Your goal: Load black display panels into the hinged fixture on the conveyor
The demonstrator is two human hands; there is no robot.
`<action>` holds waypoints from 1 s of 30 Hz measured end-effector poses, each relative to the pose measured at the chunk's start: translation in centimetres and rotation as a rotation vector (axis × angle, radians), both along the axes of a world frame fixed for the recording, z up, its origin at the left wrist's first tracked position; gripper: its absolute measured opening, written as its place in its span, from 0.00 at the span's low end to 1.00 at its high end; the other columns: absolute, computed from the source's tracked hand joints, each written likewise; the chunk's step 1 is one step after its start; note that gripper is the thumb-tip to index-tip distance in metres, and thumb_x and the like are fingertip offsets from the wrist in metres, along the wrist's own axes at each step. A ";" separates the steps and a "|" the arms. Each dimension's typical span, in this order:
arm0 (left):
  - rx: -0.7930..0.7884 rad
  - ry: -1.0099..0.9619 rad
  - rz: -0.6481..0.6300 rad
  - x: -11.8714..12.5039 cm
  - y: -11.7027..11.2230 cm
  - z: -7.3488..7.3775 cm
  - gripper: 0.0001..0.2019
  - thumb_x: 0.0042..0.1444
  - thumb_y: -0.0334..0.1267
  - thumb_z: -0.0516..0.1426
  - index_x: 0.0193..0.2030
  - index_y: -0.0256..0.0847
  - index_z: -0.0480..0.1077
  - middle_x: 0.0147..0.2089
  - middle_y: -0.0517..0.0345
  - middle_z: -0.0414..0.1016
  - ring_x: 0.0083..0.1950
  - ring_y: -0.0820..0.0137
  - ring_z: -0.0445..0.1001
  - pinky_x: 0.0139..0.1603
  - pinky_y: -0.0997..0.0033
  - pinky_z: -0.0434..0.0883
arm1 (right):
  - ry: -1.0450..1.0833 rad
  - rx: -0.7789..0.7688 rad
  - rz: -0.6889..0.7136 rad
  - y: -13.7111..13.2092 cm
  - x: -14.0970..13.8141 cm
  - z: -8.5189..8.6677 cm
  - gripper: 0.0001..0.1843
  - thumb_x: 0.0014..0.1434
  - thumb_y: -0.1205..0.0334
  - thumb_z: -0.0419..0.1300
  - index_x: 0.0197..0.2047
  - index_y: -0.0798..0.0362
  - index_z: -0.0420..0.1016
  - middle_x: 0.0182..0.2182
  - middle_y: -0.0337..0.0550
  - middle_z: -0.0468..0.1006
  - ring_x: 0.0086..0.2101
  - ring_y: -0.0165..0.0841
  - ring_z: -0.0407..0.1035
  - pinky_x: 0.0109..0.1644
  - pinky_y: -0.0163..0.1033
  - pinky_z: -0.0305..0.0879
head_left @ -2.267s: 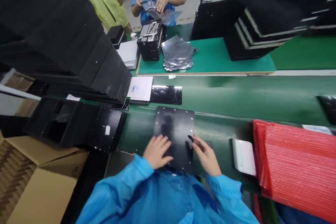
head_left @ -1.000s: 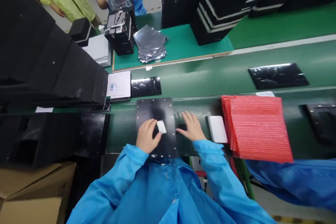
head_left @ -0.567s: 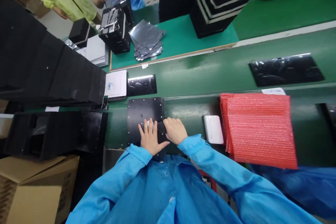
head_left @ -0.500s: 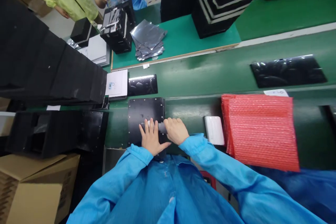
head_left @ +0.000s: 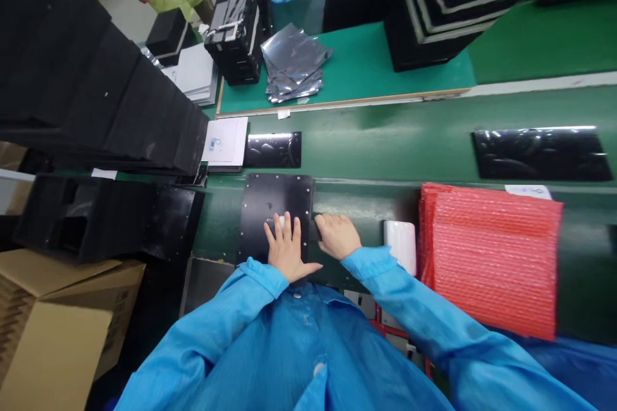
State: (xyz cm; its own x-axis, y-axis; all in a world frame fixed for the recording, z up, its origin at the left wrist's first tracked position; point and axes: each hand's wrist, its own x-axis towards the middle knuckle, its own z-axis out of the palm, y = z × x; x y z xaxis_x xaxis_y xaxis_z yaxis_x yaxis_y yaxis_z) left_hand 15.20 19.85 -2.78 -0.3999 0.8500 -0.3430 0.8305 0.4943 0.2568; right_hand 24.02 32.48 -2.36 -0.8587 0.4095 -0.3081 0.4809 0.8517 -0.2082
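A black flat panel point(head_left: 258, 205) with small pale dots along its edges lies on the green bench in front of me. My left hand point(head_left: 288, 253) is open, pressed flat on the panel with fingers spread. A small white patch point(head_left: 281, 221) shows on the panel between those fingers. Just past the panel's right edge, my right hand point(head_left: 340, 236) is closed round a dark strip point(head_left: 314, 230). Most of that strip is hidden by the fingers, and its kind cannot be made out.
To the right lie a white rounded box point(head_left: 401, 246) and a pile of red bubble-wrap bags point(head_left: 494, 257). Glossy black panels point(head_left: 542, 153) and white papers point(head_left: 225, 140) are farther back. Black foam stacks point(head_left: 144, 109) and a cardboard box point(head_left: 53, 334) stand left. Co-workers stand across the bench.
My right hand has slid a little to the right, away from my left hand and the panel's edge. My left hand stays flat on the panel. The head view has shifted slightly.
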 end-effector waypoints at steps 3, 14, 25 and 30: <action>0.010 -0.059 0.067 0.5 0.5 1.5 0.50 0.40 0.44 0.63 0.69 0.31 0.49 0.73 0.34 0.37 0.72 0.38 0.29 0.65 0.28 0.31 | -0.016 -0.173 -0.004 1.2 -0.2 -0.9 0.13 0.49 0.69 0.55 0.41 0.57 0.71 0.34 0.53 0.78 0.35 0.41 0.72 0.37 0.40 0.58; 0.452 -0.761 0.728 -10.5 -5.6 7.1 0.50 0.28 0.33 0.50 0.67 0.33 0.52 0.65 0.47 0.63 0.65 0.54 0.61 0.62 0.58 0.66 | 0.711 -0.846 -0.557 -3.7 -0.5 -10.0 0.46 0.59 0.33 0.41 0.69 0.57 0.48 0.68 0.52 0.49 0.67 0.39 0.43 0.69 0.49 0.43; 0.512 -0.856 0.828 -13.6 -5.6 -0.1 0.36 0.36 0.29 0.54 0.59 0.39 0.64 0.58 0.52 0.71 0.59 0.60 0.68 0.62 0.60 0.65 | 0.525 -0.375 -0.629 -7.0 -1.5 -5.5 0.37 0.61 0.43 0.50 0.68 0.53 0.54 0.68 0.53 0.50 0.57 0.53 0.62 0.57 0.55 0.65; 0.535 -0.711 0.696 -12.7 -5.3 -1.8 0.33 0.44 0.28 0.54 0.62 0.35 0.59 0.64 0.46 0.63 0.66 0.61 0.60 0.70 0.58 0.54 | 0.441 -0.408 -0.667 -10.0 -1.3 -2.5 0.33 0.53 0.44 0.57 0.60 0.46 0.67 0.62 0.55 0.63 0.30 0.46 0.75 0.30 0.50 0.73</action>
State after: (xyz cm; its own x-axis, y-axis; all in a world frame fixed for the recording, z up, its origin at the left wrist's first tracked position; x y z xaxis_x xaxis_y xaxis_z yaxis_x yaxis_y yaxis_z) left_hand 2.51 14.53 -4.59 -0.7030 0.6242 -0.3408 -0.0020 0.4775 0.8786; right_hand 22.73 22.45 -4.84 -0.5559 0.7966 -0.2375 0.6541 0.2429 -0.7163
